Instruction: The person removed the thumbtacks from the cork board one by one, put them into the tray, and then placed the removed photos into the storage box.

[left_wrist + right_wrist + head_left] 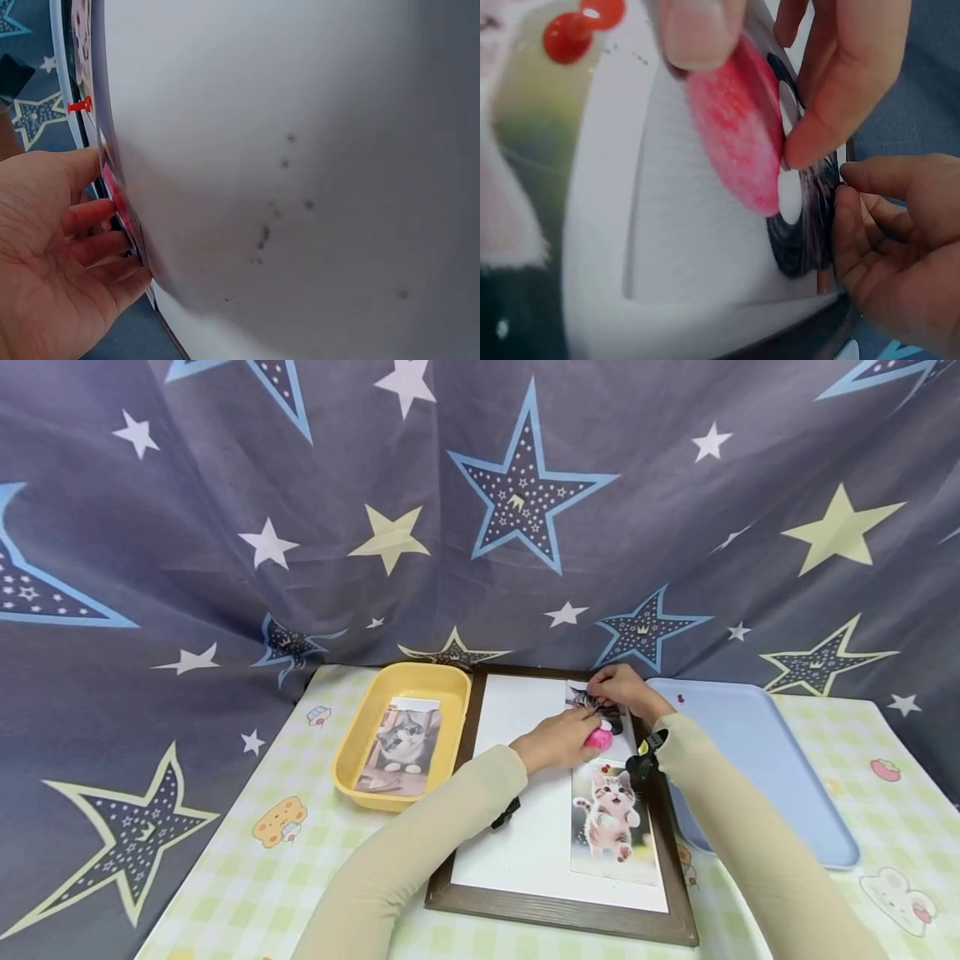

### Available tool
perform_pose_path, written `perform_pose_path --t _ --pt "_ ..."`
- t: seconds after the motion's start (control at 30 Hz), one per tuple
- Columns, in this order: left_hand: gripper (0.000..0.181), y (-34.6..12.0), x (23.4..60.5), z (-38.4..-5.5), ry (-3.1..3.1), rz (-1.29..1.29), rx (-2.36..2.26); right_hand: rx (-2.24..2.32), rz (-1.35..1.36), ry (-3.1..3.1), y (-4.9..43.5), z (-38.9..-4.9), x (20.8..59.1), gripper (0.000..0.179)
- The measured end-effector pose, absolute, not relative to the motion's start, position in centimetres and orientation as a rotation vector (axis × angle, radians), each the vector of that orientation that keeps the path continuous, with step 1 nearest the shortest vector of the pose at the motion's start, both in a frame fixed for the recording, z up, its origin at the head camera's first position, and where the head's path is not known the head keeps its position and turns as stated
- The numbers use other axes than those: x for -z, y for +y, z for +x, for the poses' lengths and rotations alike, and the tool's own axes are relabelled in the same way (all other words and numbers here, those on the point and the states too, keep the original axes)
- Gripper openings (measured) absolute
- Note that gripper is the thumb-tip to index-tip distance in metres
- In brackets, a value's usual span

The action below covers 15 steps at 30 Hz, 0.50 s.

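Note:
A framed white board (513,827) lies on the table with two cat photos along its right side. The far photo (611,743) shows a dark striped cat and a pink ball; both hands are on it. My left hand (558,739) rests thumb and fingertips on its surface, bridging the pink part. At its far edge, my right hand (621,690) brings thumb and index together in a pinch; the fingertips (846,180) hide what is between them, so I cannot tell what it is. The near photo, a jumping kitten (609,827), has a red push pin (605,769) at its top.
Left of the board stands a yellow tray (351,752) with another cat photo (401,747) inside. A blue tray (765,768) lies at the right, with a small red push pin (681,698) near its far left corner. A starry curtain (420,602) hangs behind the table.

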<state>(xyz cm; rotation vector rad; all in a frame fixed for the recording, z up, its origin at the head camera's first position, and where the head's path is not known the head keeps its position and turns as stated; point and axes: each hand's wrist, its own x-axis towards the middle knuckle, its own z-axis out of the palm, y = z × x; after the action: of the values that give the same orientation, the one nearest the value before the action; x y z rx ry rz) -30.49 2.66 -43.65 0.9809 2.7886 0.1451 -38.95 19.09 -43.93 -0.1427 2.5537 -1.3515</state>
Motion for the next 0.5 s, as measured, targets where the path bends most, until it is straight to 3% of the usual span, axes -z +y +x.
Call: perform_pose_path --t 0.5 --pt "0.064 3.29 43.06 -30.57 2.792 0.968 -0.032 1.331 -0.100 2.528 19.29 -38.90 43.82 0.019"
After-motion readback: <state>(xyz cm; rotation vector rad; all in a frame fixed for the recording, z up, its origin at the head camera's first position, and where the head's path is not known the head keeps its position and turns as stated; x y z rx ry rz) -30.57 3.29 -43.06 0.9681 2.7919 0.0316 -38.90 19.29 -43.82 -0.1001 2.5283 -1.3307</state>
